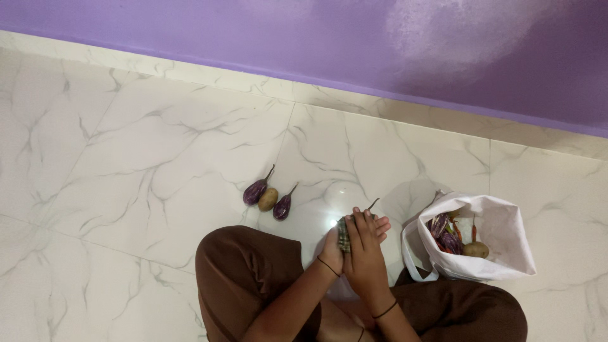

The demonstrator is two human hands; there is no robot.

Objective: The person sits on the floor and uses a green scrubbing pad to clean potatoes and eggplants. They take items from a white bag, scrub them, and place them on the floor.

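Both my hands are pressed together over a small striped eggplant (pixel 344 235), whose thin stem pokes up past my fingertips. My left hand (pixel 332 248) cups it from the left and my right hand (pixel 365 247) covers it from the right. On the floor to the left lie two small purple eggplants (pixel 255 191) (pixel 282 206) with a brownish potato (pixel 268 199) between them. An open white bag (pixel 500 234) stands to the right of my hands, with more small eggplants, a potato and thin red chillies inside.
I sit on a white marble-patterned tile floor (pixel 139 158) with my knees in brown cloth (pixel 247 272) at the bottom of the view. A purple wall (pixel 316 38) runs along the far side.
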